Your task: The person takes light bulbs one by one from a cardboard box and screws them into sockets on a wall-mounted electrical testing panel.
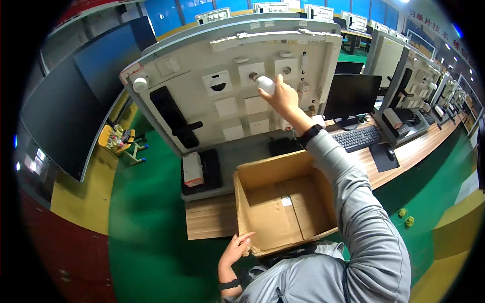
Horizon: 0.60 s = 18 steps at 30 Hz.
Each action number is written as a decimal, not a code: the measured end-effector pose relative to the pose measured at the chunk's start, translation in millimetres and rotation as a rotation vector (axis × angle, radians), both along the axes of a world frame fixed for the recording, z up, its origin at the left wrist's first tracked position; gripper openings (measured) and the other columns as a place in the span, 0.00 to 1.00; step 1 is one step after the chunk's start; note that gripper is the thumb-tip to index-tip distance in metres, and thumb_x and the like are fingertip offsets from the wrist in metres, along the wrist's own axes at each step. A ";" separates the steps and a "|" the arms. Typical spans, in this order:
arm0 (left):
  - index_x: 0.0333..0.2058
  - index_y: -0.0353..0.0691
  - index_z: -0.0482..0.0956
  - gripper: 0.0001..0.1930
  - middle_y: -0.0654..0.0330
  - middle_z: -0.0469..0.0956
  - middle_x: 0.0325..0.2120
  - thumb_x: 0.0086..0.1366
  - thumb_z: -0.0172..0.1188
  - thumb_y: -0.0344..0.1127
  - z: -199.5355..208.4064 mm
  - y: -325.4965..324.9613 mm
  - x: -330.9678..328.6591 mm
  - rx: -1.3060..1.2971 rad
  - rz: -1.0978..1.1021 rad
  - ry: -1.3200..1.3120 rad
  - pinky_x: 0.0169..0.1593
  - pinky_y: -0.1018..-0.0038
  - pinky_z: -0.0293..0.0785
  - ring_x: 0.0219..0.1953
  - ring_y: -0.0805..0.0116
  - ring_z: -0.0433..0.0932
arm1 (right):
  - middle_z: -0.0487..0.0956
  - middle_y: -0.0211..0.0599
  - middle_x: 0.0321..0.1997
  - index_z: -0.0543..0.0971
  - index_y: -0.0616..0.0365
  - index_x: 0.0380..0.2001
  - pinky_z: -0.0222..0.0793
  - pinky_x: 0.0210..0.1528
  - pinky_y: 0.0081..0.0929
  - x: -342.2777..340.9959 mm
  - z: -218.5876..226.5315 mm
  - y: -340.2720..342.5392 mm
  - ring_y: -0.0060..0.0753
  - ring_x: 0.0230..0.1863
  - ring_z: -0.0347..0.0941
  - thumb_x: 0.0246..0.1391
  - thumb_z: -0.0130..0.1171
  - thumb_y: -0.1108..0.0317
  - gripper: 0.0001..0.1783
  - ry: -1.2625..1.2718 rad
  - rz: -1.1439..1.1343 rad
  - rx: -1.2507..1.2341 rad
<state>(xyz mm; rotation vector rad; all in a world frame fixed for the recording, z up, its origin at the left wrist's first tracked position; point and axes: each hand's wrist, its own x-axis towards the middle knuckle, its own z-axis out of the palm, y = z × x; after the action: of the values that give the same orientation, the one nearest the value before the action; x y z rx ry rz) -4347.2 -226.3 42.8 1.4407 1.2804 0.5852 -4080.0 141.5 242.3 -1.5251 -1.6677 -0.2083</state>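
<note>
My right hand is reached up to the pale upright panel, its fingers closed around a white light bulb. The bulb's base points at a round socket on a square white plate; whether it is seated in the socket cannot be made out. Low in front of me, my left hand grips the near left corner of an open cardboard box. Inside the box only a small white label shows on the bottom. Beside the bulb is a second square plate with a round socket.
A small white-and-red box lies on a black item left of the cardboard box. To the right, a monitor, keyboard and mouse stand on the wooden desk. A large dark screen is at far left, near a yellow stool.
</note>
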 end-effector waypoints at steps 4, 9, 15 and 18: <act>0.53 0.47 0.76 0.17 0.58 0.76 0.40 0.68 0.52 0.40 2.7 -0.3 -0.8 -0.079 0.054 0.017 0.59 0.70 0.60 0.46 0.65 0.69 | 0.79 0.48 0.24 0.64 0.60 0.38 0.75 0.26 0.42 -20.9 5.1 9.7 0.51 0.26 0.79 0.46 0.62 0.41 0.33 -0.049 -0.023 0.027; 0.53 0.47 0.76 0.17 0.57 0.76 0.41 0.68 0.52 0.40 -7.2 3.4 -7.5 0.002 -0.022 0.008 0.60 0.69 0.58 0.47 0.63 0.68 | 0.79 0.48 0.23 0.63 0.59 0.38 0.74 0.24 0.41 -37.4 -4.4 24.4 0.50 0.24 0.79 0.45 0.63 0.45 0.31 -0.153 -0.067 0.035; 0.53 0.49 0.76 0.17 0.52 0.72 0.37 0.68 0.51 0.41 -4.0 6.9 -9.9 -0.007 -0.049 -0.034 0.56 0.71 0.63 0.45 0.59 0.69 | 0.79 0.49 0.22 0.63 0.60 0.38 0.75 0.24 0.42 -39.4 -2.9 27.4 0.51 0.23 0.78 0.46 0.62 0.45 0.31 -0.132 -0.080 0.030; 0.53 0.49 0.76 0.17 0.52 0.73 0.38 0.68 0.51 0.41 -1.2 8.8 -12.7 -0.016 -0.082 -0.029 0.56 0.71 0.62 0.45 0.60 0.68 | 0.79 0.48 0.20 0.63 0.62 0.38 0.75 0.25 0.40 -48.1 7.0 23.9 0.49 0.24 0.79 0.46 0.62 0.45 0.32 -0.086 -0.100 -0.002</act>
<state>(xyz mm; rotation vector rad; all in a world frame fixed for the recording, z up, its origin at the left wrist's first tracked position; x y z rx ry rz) -4359.9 -217.5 41.6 1.4592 1.1956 0.5378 -4128.1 165.4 249.4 -1.6220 -1.6597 -0.3296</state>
